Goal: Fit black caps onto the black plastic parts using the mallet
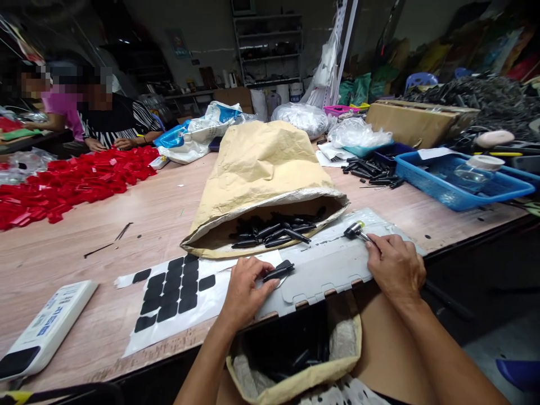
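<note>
My left hand [247, 289] pinches a slim black plastic part [279, 271] against a grey board [324, 264] at the table's near edge. My right hand [394, 267] grips a small hammer [354, 229] whose head rests on the same board. Behind the board a tan paper sack [257, 169] lies on its side, its mouth open and full of several similar black parts [272, 230]. To the left, a white sheet [202, 298] carries several black adhesive pads [171, 292].
An open sack [295, 371] with black parts sits on my lap below the table edge. A white device [46, 329] lies front left. Red pieces [67, 183] cover the far left, where two people sit. A blue basket [459, 185] stands right.
</note>
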`<state>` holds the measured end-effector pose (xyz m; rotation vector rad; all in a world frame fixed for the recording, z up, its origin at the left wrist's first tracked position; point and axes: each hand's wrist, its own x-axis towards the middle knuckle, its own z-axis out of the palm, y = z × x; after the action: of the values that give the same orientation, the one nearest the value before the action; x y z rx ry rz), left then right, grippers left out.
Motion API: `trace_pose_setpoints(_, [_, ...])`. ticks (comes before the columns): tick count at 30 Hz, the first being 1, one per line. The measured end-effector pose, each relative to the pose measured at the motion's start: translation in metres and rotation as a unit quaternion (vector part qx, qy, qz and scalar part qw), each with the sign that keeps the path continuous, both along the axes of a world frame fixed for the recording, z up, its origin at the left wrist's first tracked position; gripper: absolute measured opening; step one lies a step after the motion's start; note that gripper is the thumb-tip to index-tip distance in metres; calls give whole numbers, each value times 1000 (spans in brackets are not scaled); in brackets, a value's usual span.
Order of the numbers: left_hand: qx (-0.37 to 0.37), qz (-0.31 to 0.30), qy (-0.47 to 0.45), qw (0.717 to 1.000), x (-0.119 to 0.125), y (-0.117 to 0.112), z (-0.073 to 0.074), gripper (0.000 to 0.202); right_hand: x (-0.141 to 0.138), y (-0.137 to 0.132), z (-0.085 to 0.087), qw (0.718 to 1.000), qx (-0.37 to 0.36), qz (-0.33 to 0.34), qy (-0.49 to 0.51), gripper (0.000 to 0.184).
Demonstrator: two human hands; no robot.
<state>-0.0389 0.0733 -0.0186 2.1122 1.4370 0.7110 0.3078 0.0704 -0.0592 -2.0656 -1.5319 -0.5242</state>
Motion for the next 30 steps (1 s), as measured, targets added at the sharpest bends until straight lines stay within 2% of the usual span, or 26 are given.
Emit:
trace_pose_setpoints(2, [-2,2,-5,1000,-1,2,-4,18,-7,-4,9,1000,4,17,23,31])
trace_pose_setpoints(4, [-8,-2,-10,1000,-3,3,-5,18,-23,-12,23,995,40,55,72,32])
trace_pose_setpoints(7, [-15,-5,-19,1000,-6,4,-4,18,-62,-27,47,961,86,191,182,31])
trace_pose_setpoints(10, [-16,1,-26,1000,-5,4,-4,17,-105,-42,62,907,17,333,257,30])
trace_pose_setpoints(13, [-18,10,-34,999,-3,5,-6,18,-134,-52,62,877,-41,394,271,37])
trace_pose_setpoints(15, [-17,13,-36,999,-3,5,-6,17,-145,-55,55,878,-41,404,254,43])
trace_pose_setpoints(20, [-17,21,-40,999,-2,4,-5,13,-153,-55,44,906,-76,385,161,51])
trace_pose_setpoints(22, [-18,24,-43,999,-2,4,-5,14,-150,-55,44,905,-77,385,164,51])
trace_pose_setpoints(26, [-12,21,-47,999,-1,4,-5,16,-142,-56,45,905,-21,374,204,49])
trace_pose_setpoints(30, [-12,21,-46,999,-1,3,-6,16,-141,-57,43,906,-57,368,201,46])
